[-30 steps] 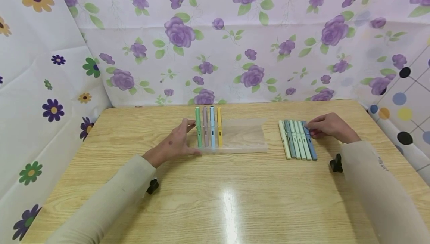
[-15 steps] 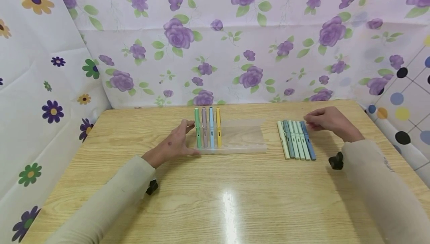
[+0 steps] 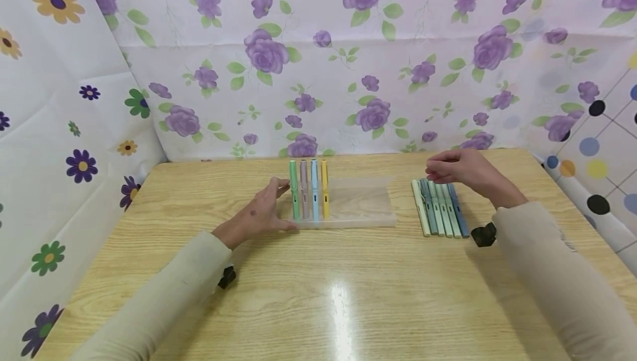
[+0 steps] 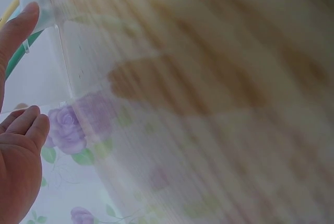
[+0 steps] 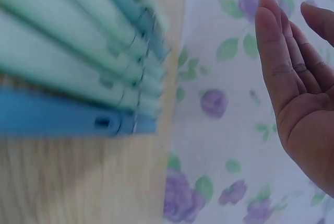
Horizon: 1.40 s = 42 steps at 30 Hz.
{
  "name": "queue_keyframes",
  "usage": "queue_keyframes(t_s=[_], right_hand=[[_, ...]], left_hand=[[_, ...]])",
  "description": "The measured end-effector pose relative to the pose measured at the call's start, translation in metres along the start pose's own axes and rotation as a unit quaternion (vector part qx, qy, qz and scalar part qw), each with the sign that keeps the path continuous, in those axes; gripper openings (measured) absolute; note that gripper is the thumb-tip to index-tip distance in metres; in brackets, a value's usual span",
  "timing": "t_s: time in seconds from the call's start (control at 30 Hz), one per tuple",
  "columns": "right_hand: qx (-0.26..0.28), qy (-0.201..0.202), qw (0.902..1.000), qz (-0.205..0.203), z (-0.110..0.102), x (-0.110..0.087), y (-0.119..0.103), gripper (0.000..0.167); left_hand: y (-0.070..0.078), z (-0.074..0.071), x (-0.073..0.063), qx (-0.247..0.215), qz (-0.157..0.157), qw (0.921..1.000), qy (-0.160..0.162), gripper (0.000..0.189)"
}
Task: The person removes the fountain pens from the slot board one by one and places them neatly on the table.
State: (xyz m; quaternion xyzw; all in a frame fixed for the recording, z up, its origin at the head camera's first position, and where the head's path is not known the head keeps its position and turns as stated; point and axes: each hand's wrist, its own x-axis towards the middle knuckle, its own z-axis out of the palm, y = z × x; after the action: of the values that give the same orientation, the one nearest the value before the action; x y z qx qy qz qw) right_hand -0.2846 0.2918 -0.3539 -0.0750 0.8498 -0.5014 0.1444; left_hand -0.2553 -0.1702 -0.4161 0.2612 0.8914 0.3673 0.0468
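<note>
My left hand (image 3: 261, 209) holds the left end of a clear plastic pen stand (image 3: 360, 220), thumb at its front edge and fingers toward the back. In the stand, side by side, are a green pen (image 3: 294, 189), a mauve pen (image 3: 304, 189), a light blue pen (image 3: 315, 189) and a yellow pen (image 3: 325, 189). Over the far ends of a row of pens lying on the table, my right hand (image 3: 465, 170) hovers with nothing in it. That row has a cream pen (image 3: 421, 209) at left, a blue pen (image 3: 459, 212) at right, and pale green and grey-blue ones between.
The wooden table (image 3: 278, 294) runs back to a flowered cloth wall (image 3: 348, 73). More patterned cloth (image 3: 45, 184) closes off the left side. A dark wrist camera (image 3: 484, 235) sits under the right sleeve.
My right hand has drawn off the blue pen at the row's right end, risen, and moved left over the row. The left hand stays on the stand; the pens lie as before.
</note>
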Motion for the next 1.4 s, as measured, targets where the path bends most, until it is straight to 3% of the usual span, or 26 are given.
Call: queue_keyframes(t_s=[0.73,1.4], right_hand=[[0.03,-0.042,0.9961,-0.071,0.058,0.019,-0.043,0.044],[0.027,-0.05,0.9936,-0.097,0.098,0.046,-0.078,0.043]], left_hand=[[-0.002,0.01,-0.002,-0.031,-0.019,0.9993,-0.007,0.09],[0.001,0.0,0.0,-0.017,-0.009,0.9998,-0.001,0.094]])
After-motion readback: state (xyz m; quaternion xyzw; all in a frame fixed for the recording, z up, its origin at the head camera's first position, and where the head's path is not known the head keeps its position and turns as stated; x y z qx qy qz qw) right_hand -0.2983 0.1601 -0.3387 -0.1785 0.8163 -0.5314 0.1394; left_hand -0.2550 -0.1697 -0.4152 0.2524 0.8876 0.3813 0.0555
